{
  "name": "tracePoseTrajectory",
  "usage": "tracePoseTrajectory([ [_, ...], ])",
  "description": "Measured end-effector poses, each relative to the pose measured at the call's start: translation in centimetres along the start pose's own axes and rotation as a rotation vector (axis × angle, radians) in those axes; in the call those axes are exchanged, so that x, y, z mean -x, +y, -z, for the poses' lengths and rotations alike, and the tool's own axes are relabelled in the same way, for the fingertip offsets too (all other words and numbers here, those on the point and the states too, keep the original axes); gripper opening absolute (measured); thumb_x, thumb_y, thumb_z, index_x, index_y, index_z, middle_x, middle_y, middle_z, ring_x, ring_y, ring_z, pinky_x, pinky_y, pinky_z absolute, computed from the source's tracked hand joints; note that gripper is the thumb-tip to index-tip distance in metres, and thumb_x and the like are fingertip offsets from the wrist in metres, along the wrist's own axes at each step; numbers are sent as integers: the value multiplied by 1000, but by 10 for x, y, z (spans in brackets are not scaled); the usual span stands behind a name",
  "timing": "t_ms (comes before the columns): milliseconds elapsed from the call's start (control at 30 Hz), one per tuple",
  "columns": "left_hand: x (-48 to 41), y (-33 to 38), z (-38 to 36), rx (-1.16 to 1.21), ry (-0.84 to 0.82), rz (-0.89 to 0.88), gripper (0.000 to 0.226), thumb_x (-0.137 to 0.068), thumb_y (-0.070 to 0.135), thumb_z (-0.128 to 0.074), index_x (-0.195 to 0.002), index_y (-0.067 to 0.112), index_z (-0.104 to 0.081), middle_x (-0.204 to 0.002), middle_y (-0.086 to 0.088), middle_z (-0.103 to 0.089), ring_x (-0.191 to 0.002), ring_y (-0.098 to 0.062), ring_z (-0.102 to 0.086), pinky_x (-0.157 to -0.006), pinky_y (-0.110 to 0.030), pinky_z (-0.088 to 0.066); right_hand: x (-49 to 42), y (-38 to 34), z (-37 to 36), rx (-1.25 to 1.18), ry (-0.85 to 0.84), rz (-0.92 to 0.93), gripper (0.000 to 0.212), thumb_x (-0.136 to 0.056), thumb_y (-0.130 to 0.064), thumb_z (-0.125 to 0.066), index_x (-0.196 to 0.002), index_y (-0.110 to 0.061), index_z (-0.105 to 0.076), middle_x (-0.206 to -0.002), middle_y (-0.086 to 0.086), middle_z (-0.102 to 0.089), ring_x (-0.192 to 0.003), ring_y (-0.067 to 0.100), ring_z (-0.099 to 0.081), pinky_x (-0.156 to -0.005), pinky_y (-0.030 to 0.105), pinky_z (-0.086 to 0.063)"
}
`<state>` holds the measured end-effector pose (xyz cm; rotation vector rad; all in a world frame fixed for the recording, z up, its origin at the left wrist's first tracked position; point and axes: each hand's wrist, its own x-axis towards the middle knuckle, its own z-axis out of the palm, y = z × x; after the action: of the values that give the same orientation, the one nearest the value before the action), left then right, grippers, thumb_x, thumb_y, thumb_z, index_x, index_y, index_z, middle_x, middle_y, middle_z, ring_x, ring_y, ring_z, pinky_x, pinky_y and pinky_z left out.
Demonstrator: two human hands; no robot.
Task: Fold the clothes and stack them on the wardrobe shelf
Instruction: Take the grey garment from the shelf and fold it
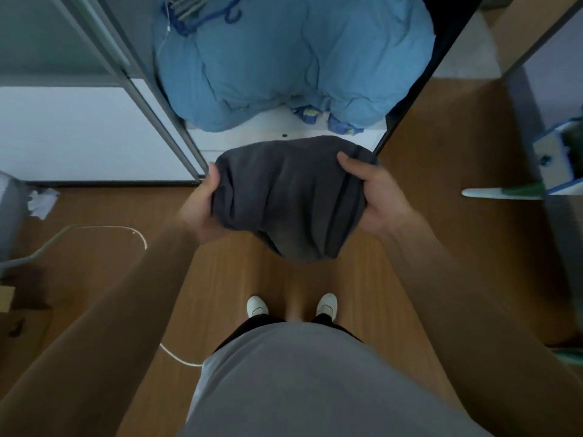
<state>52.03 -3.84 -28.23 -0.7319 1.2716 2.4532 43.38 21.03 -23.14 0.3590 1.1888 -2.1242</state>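
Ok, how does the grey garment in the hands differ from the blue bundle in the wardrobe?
The grey garment is dark charcoal; the blue bundle is light blue. The grey garment hangs above the floor, held at its sides by the left hand and right hand; the blue bundle rests untouched on the white wardrobe shelf. The blue bundle looks far bulkier than the grey garment. Both are soft, creased fabric.

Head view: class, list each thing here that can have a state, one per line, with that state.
Dark grey fabric garment: bundled, held up in front of the wardrobe.
Left hand: grips the garment's left edge.
Right hand: grips its right edge.
Light blue padded bedding: bunched on the white wardrobe shelf.
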Motion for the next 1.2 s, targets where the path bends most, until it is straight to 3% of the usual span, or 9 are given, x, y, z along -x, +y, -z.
tracePoseTrajectory([
  [167,-20,27,-23,-172,156,-138,27,-89,21,-73,-115,13,-68,-113,-8,-75,-102,-22,-73,-77,-35,-61,2,0,1,-31,63,18,33,-95,-10,-63,-127,-2,-63,-117,16,-73,-106,30,-71,-84,41,-60],
  [267,-24,42,-19,-26,197,-203,41,-96,40,-62,-123,9,-65,-124,-11,-71,-111,-23,-70,-93,-37,-55,1,-3,3,-88,117,21,28,-95,-11,-64,-121,-2,-66,-113,15,-74,-102,29,-73,-81,42,-61],
  [333,-21,42,-6,222,2,-236,69,-100,59,-38,-142,7,-50,-150,-17,-49,-138,-30,-48,-115,-46,-38,1,-4,0,-137,111,-9,25,-95,-13,-62,-117,-1,-68,-111,16,-75,-98,30,-74,-75,41,-62],
  [400,-18,32,0,189,-157,-193,73,-100,60,-28,-152,9,-36,-158,-17,-36,-147,-34,-33,-119,-51,-30,0,-5,-3,-200,101,-25,26,-96,-14,-61,-117,-1,-68,-111,17,-74,-96,31,-74,-72,40,-62],
  [500,-21,25,-14,-189,-5,-197,52,-99,28,-55,-144,3,-47,-141,-13,-59,-135,-29,-51,-108,-41,-47,-3,-6,-4,-227,83,-16,30,-97,-13,-56,-123,0,-64,-113,19,-73,-98,32,-73,-81,42,-60],
  [567,-25,35,-21,-152,126,-233,34,-99,12,-58,-131,1,-59,-125,-11,-70,-122,-28,-63,-99,-38,-54,-2,-4,-3,-176,66,-51,32,-97,-12,-54,-125,1,-63,-117,20,-72,-102,33,-72,-86,42,-59],
  [833,-38,66,-32,-247,426,-225,11,-100,14,-58,-105,11,-66,-88,-2,-78,-85,-16,-75,-64,-27,-59,-11,6,-3,368,231,140,26,-96,-7,-62,-122,-8,-64,-106,6,-74,-99,21,-71,-84,33,-59],
  [1033,-38,81,-34,-345,235,-240,37,-96,7,-61,-133,2,-57,-122,-12,-70,-110,-22,-70,-93,-35,-57,-37,19,-8,295,155,117,39,-95,-3,-61,-134,-1,-54,-125,15,-66,-114,29,-64,-102,44,-51],
  [1200,-42,87,-38,-487,293,-296,35,-96,-1,-55,-128,11,-58,-109,-2,-74,-97,-15,-73,-78,-29,-60,-46,14,-5,282,74,34,55,-83,-9,-76,-134,-5,-55,-124,10,-68,-113,27,-66,-99,45,-54],
])
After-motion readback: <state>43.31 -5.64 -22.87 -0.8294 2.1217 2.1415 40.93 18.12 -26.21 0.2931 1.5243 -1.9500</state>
